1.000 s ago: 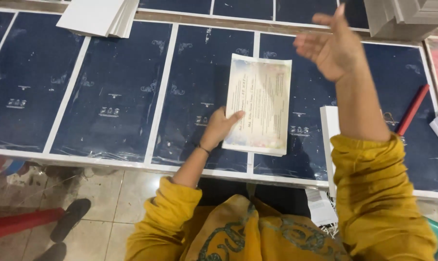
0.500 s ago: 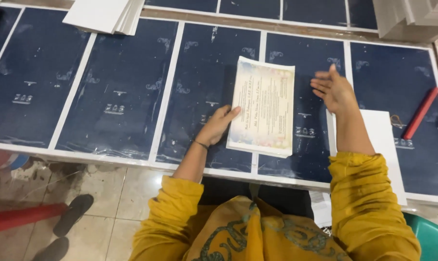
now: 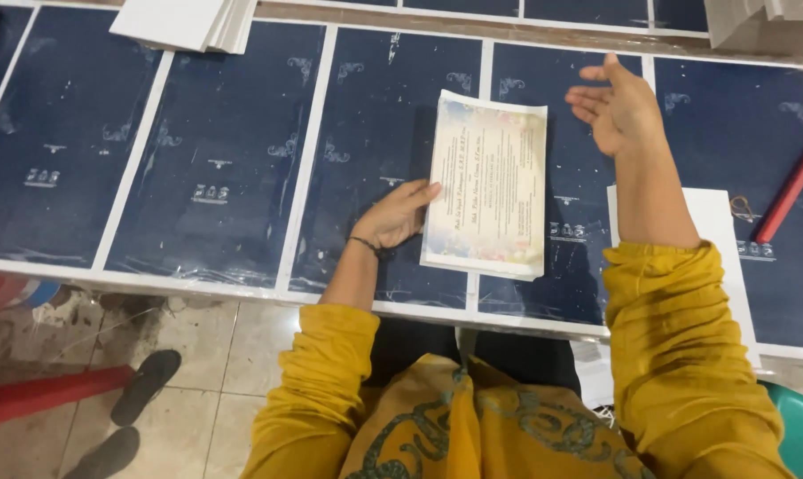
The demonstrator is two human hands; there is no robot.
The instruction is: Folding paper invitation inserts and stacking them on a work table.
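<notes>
A stack of pale printed cards (image 3: 488, 182) with a floral border lies on dark blue printed sheets (image 3: 215, 151) that cover the table. My left hand (image 3: 399, 215) rests flat beside the stack, fingertips touching its left edge. My right hand (image 3: 616, 105) hovers open, palm turned left, just right of the stack's top corner and holds nothing. Both arms wear mustard-yellow sleeves.
A white sheet (image 3: 720, 239) lies under my right forearm. A red stick (image 3: 789, 192) lies at the right. White paper stacks (image 3: 184, 19) sit at the back left and back right (image 3: 765, 22). Sandals (image 3: 126, 412) and a red bar (image 3: 38, 395) lie on the tiled floor.
My right hand came down from high at the right toward the cards, then lifted slightly beside the stack's top right corner. My left hand stayed at the stack's left edge.
</notes>
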